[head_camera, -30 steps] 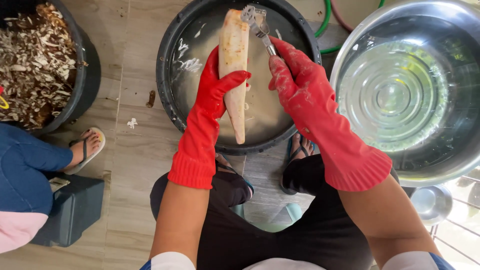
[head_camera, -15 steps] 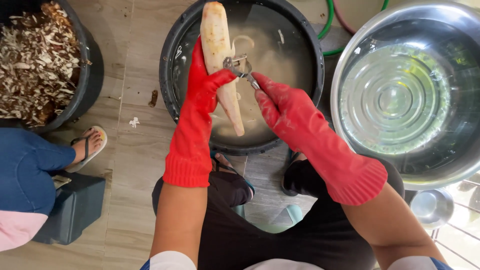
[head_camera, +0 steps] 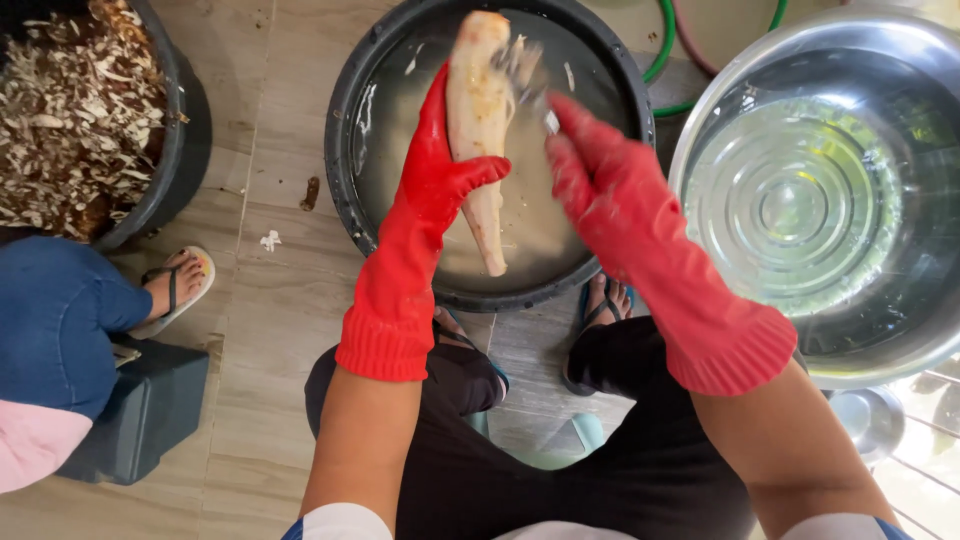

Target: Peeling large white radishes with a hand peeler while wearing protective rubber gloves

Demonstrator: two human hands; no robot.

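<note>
Hands in long red rubber gloves work over a round black plastic basin at the top centre of the frame. The left hand is clenched around the middle of a long, pale, peeled root, thumb hooked across its front, holding it tilted with the thick end toward the top edge of the frame and the thin tip pointing down over the cloudy water in the basin. The right hand is closed on a small metal peeler, whose blurred head lies against the upper right side of the root; its handle is mostly hidden inside the glove.

To the right, a large shiny steel bowl fills the upper right of the frame and holds clear water. At the upper left, a second black tub is heaped with brown and white peelings. Below that tub, at the left edge, another person's blue-clad knee and a foot in a sandal show, next to a low dark stool. The wearer's own dark trousers and sandalled feet sit at the bottom centre on the pale wooden-look floor. Green and red hoops lie beyond the basin's upper right rim.
</note>
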